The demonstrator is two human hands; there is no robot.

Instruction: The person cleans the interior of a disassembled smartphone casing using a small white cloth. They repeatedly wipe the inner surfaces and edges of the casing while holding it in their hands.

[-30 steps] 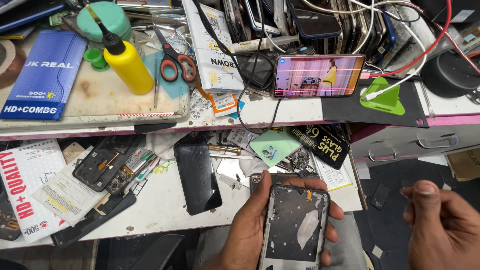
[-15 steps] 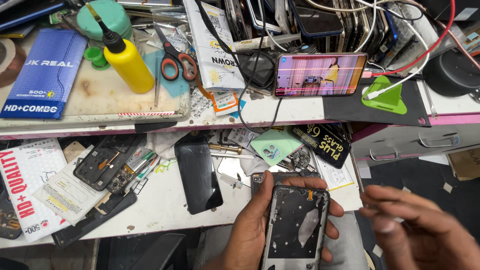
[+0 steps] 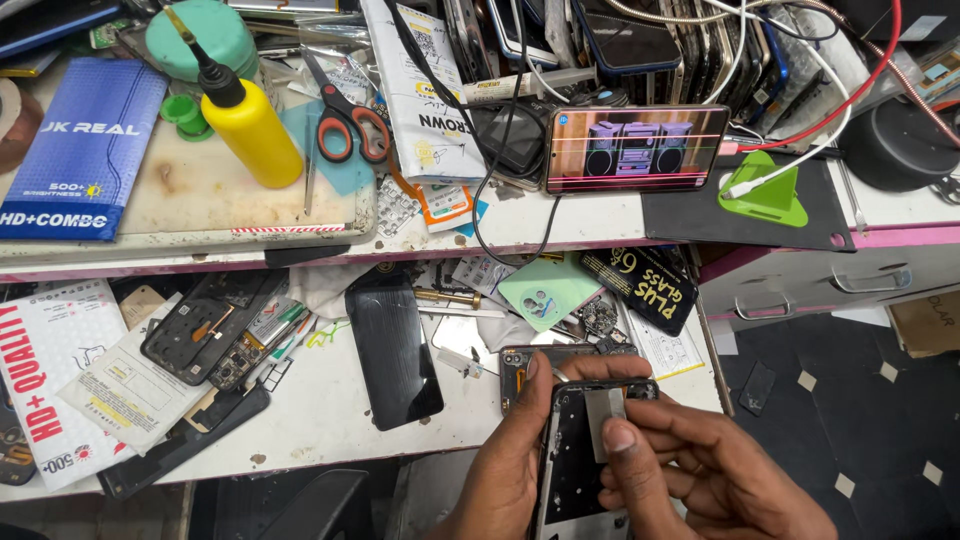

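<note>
My left hand (image 3: 505, 470) grips an opened phone body (image 3: 578, 470) with a dark inner frame, held upright near the bottom of the view. My right hand (image 3: 700, 470) lies over the phone's right side, thumb pressing on a small grey strip (image 3: 603, 412) near the top of the frame. Both hands sit just in front of the white lower shelf (image 3: 320, 420). The phone's lower end is cut off by the picture's edge.
A black phone screen (image 3: 393, 352), a stripped phone frame (image 3: 205, 325) and printed packets lie on the lower shelf. The upper bench holds a yellow squeeze bottle (image 3: 250, 125), red-handled scissors (image 3: 340, 115), a lit phone (image 3: 636, 148) on a cable and a green stand (image 3: 765, 195).
My right hand has moved in from the lower right and now rests on the phone body, thumb on the grey strip. The lit phone's picture has changed.
</note>
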